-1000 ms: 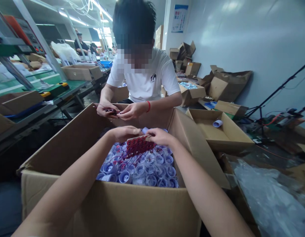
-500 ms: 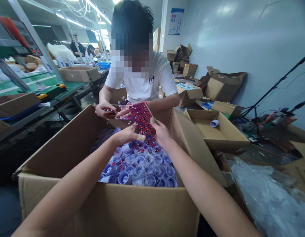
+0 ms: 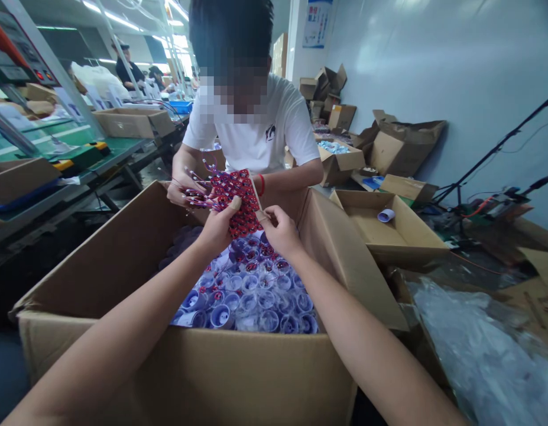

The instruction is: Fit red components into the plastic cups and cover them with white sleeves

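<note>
Over a big cardboard carton [image 3: 203, 367], a red circuit board panel [image 3: 242, 183] with many thin wires is held up, tilted. My left hand [image 3: 218, 229] grips its lower left part, thumb across the face. My right hand [image 3: 280, 232] is closed at the pale strip on the panel's right edge, thumb and fingers pinching there. Across from me, a co-worker's hand [image 3: 184, 188] is among the wires on the panel's left; their other hand is hidden behind the panel. Below lie many lilac plastic cups [image 3: 223, 316], some with small red boards in them.
A shallow carton [image 3: 389, 251] holding one lilac cup [image 3: 386, 215] stands at the right. Clear plastic bags [image 3: 482, 349] lie at the lower right. A green workbench [image 3: 123, 145] runs along the left. A black stand [image 3: 490, 157] leans near the wall.
The panel has shifted left and turned more toward me. My left hand has moved up onto its face, and my right hand slid slightly left along its edge.
</note>
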The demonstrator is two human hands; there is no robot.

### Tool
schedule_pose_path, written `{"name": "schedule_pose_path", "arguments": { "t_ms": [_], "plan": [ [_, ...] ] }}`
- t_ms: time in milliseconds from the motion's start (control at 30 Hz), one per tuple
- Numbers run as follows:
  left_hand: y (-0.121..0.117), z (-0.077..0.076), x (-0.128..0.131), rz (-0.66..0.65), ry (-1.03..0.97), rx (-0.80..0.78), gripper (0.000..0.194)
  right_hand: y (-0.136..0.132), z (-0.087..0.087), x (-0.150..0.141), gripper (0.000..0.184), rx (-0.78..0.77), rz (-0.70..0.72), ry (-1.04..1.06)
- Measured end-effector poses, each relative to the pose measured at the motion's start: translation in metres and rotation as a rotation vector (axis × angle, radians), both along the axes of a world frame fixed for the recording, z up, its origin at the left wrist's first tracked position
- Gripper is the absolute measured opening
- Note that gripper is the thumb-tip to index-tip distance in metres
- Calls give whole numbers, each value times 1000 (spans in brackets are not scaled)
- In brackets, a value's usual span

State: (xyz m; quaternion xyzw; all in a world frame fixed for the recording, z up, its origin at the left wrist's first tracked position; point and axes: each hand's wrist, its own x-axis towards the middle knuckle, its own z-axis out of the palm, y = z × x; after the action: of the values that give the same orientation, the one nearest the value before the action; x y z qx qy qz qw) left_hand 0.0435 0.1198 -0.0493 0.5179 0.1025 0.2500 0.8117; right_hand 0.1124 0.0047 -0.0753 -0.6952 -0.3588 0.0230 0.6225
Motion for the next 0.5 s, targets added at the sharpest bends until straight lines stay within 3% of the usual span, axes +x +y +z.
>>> {"name": "schedule_pose_path", "arguments": {
  "t_ms": [133,267,367,500],
  "plan": [
    [2,-2,1,-40,20,-34,41,2,-6,6,21,7,28,59],
    [1,-4,-2,-193,38,-4,46,7,-13,9,23,95,69,232],
    [-2,-5,-4,-265,28,34,48,7,-12,6,23,62,5,273],
    [-13,-8,-3,-205,18,46,46,5,-6,2,22,-7,-127,248]
  ]
}}
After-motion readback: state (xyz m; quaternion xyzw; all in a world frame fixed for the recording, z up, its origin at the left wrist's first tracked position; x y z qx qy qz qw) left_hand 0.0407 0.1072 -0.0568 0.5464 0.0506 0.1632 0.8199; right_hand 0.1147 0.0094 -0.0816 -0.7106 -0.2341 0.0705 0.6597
